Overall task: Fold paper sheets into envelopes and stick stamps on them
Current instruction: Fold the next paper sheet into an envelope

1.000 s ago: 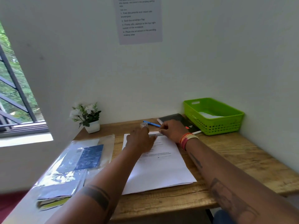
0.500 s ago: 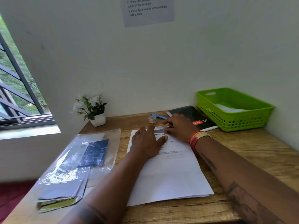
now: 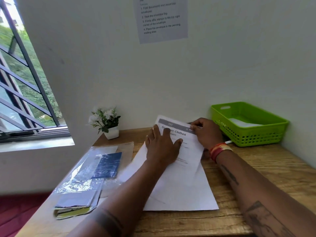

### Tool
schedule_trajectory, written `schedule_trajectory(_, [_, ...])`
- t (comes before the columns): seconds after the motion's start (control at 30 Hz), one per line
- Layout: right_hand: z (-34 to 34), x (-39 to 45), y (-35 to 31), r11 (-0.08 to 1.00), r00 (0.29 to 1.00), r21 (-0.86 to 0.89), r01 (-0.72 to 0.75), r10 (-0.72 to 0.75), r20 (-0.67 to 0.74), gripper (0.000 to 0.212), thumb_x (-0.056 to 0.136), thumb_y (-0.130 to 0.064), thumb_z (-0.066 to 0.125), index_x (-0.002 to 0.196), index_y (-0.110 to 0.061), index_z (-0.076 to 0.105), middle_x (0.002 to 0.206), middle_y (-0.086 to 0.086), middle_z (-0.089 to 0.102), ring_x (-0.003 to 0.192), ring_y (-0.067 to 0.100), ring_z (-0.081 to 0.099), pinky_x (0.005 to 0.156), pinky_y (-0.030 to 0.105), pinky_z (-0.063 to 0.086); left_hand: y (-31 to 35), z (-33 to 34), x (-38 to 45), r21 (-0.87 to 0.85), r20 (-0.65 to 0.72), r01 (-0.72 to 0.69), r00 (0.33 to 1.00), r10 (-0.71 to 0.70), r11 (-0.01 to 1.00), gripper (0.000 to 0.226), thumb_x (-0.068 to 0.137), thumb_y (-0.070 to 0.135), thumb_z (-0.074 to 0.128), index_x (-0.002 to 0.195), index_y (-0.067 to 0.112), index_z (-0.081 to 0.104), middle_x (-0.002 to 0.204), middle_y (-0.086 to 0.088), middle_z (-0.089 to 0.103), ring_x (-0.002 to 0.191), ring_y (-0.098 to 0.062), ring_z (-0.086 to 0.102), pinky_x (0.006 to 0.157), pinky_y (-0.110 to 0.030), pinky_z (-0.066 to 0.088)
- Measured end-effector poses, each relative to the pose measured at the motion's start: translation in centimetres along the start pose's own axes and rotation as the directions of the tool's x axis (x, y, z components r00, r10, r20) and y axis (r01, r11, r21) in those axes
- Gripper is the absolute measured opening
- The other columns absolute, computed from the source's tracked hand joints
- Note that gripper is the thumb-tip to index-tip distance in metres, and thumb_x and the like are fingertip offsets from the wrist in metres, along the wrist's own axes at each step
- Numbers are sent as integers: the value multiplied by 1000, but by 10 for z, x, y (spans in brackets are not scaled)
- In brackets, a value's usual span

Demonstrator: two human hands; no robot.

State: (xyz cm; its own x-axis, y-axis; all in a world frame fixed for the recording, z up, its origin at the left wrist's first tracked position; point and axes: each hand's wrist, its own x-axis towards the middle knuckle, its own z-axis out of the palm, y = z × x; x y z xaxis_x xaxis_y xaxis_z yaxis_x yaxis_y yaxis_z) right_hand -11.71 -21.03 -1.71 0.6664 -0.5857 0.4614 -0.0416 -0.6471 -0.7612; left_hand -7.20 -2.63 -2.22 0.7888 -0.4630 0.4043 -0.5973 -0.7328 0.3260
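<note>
A: Hands?
B: My left hand (image 3: pixel 161 147) lies flat, fingers straight, pressing the paper sheet (image 3: pixel 179 177). My right hand (image 3: pixel 206 131) pinches its far edge, lifted.
A: Sheet where?
B: Middle of the wooden table (image 3: pixel 273 170), green basket (image 3: pixel 248 124) at the far right corner.

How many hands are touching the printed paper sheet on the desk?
2. The left hand lies flat on the printed sheet; the right hand pinches and lifts its far right corner.
</note>
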Motion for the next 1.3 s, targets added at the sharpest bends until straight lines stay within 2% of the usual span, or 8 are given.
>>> schedule_trajectory(0.23, [-12, -15, 0, 915, 936, 215, -341, 353, -17, 20, 81, -1, 63, 74, -16, 75, 82, 10, 75, 64, 18, 67, 46, 19, 46, 35, 2, 1, 12, 287, -39, 957, 34, 999, 110, 72, 96, 31, 158, 29, 14, 166, -20, 0, 153, -41, -4, 120, -59, 1])
schedule_trajectory(0.37, [-18, -18, 4, 930, 937, 117, -349, 345, 61, 18, 84, -4, 62, 90, -7, 79, 98, 15, 75, 94, 30, 70, 70, 28, 52, 24, 13, -3, 63, 546, -92, 837, 43, 994, 125, 61, 100, 41, 158, 37, -5, 168, -11, -7, 154, -37, -4, 122, -59, 2])
schedule_trajectory(0.5, [-25, -15, 2, 906, 911, 125, -404, 386, 145, 34, 96, -36, 57, 100, -8, 75, 103, 14, 75, 97, 31, 70, 78, 32, 53, 9, 11, -7, 10, 521, -198, 838, 164, 980, 103, 75, 89, 45, 158, 34, 19, 166, -1, 20, 152, -28, 20, 121, -53, 19])
schedule_trajectory(0.63, [-25, -21, -9, 731, 840, 419, -538, 422, 341, 45, 98, -49, 52, 90, -11, 75, 84, 6, 78, 60, 19, 72, 50, 27, 52, -4, -7, -9, -144, 575, -302, 750, 328, 942, 86, 77, 80, 59, 149, 38, 39, 159, 10, 34, 145, -15, 30, 117, -37, 26])
schedule_trajectory(0.83, [-12, -31, -9, 919, 928, 263, -293, 206, 311, 15, 96, -19, 62, 97, -15, 77, 87, 3, 77, 72, 18, 73, 59, 30, 58, -16, -19, -7, -225, 594, -300, 712, 375, 927, 54, 93, 69, 46, 139, 40, 53, 150, 12, 48, 130, -6, 42, 98, -25, 26])
schedule_trajectory(1.07, [2, -40, -11, 987, 906, -129, 93, -31, 422, 14, 86, -18, 74, 99, -24, 79, 103, -9, 74, 97, 8, 66, 89, 22, 46, -32, -11, 4, -296, 208, -232, 931, 300, 926, 29, 101, 23, 49, 78, 28, 64, 81, 5, 67, 84, -23, 65, 70, -29, 46])
schedule_trajectory(1.17, [6, -42, -14, 956, 890, -231, 181, -58, 453, 13, 89, -22, 71, 100, -26, 78, 106, -9, 74, 100, 10, 64, 90, 23, 45, -38, -3, 8, -549, 119, 45, 993, 24, 834, 25, 102, 33, 52, 91, 18, 68, 85, -1, 74, 72, -15, 74, 66, -32, 59])
schedule_trajectory(1.3, [8, -42, -14, 928, 879, -289, 236, -77, 470, 17, 92, -25, 69, 107, -25, 77, 112, -9, 72, 104, 11, 63, 90, 21, 42, -46, 6, 11, -681, 171, 161, 983, -59, 714, 22, 95, 34, 66, 111, 19, 65, 89, -1, 74, 72, -16, 75, 69, -37, 61])
